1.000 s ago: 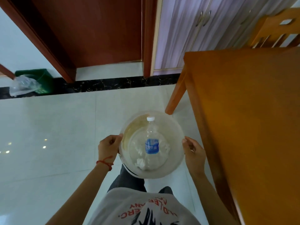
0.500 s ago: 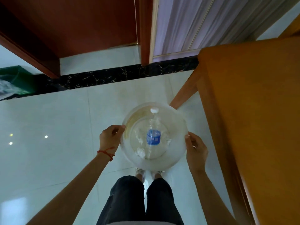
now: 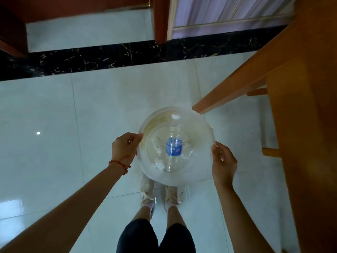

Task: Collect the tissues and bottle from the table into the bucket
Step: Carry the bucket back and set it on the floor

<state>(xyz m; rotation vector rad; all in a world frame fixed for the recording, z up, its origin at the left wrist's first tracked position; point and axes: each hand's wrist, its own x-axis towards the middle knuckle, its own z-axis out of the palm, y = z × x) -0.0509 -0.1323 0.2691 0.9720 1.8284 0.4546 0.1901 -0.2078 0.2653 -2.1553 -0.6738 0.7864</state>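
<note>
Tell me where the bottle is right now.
The bottle lies inside the bucket on the tissues, cap pointing away, centre of the head view between both hands.

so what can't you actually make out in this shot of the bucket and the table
- Orange wooden table, head view: its top is cut off by the right edge, so leftover items cannot be ruled out.
- Crumpled white tissues in the translucent white bucket: overlapped by the clear bottle with a blue label, count unclear.
- Label print: too small.
- Left hand, right hand: fingertips hidden by the bucket rim.
</note>
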